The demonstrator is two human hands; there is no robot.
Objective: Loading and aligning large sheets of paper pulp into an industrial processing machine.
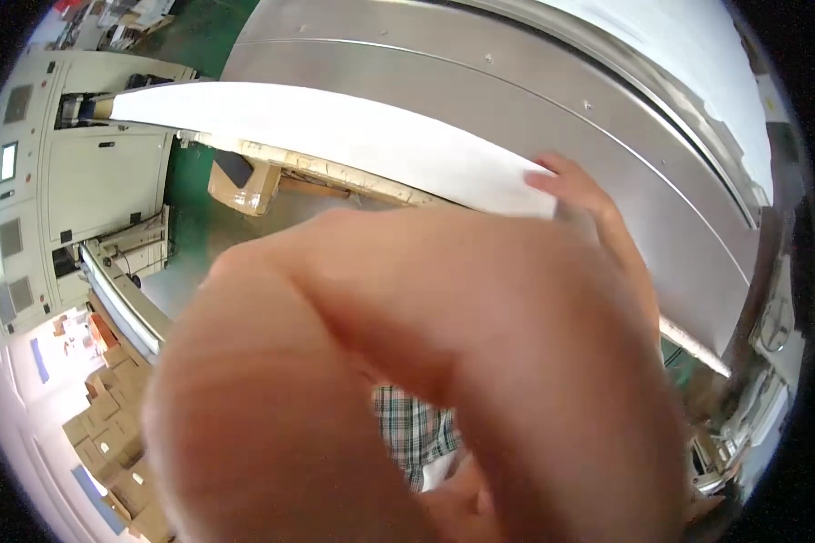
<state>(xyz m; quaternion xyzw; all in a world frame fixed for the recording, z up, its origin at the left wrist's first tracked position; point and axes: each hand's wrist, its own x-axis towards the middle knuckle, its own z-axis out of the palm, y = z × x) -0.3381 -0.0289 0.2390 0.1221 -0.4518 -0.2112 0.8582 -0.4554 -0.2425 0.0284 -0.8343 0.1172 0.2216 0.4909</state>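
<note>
Very close and blurred, my left hand (407, 299) fills the lower middle, its bent fingers arching across the picture. Whatever it may touch or hold is out of sight. Beyond it, my right hand (577, 188) reaches in from the right. Its fingers lie slightly apart against the near right part of a long white roll (335, 127), and no grip around it shows. The roll stretches away to the far left, where a brownish core end (104, 109) sticks out at a machine. My left hand covers part of the roll's lower edge.
Grey metal panels (425, 68) of a long machine run behind the roll. A cream control cabinet (109, 181) stands at left. A worn pale rail (353, 176) lies below the roll, with a taped carton (244, 185) on the floor. Several cardboard boxes (109, 425) are stacked lower left.
</note>
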